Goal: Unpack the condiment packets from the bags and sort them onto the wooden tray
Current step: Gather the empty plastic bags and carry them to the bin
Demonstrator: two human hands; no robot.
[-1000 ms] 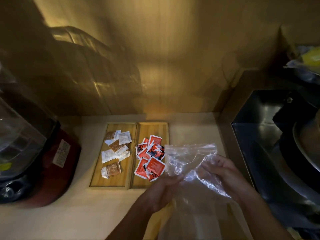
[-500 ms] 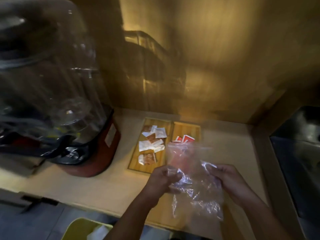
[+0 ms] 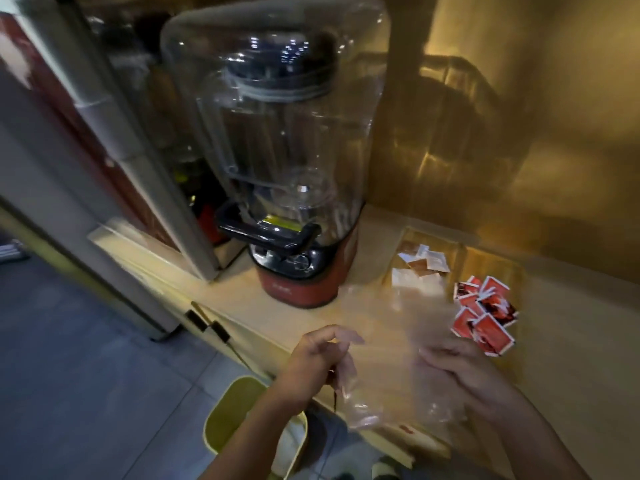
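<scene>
A thin, clear plastic bag [image 3: 391,358], crinkled and motion-blurred, hangs between both hands at the near edge of the pale counter [image 3: 568,327]. The left hand [image 3: 317,362] has its fingers curled, pinching the bag's left side; the right hand [image 3: 460,372] grips the right side, though the blur hides how tightly. Farther right lies the wooden tray [image 3: 491,261], two compartments: white and brown packets [image 3: 420,270] in the left one, glossy red square packets [image 3: 483,315] in the right, spilling toward the near rim. A tall blender [image 3: 287,161] with clear cover and red base stands left of the tray. A yellow-green bin [image 3: 232,407] sits on the floor below the left hand.
</scene>
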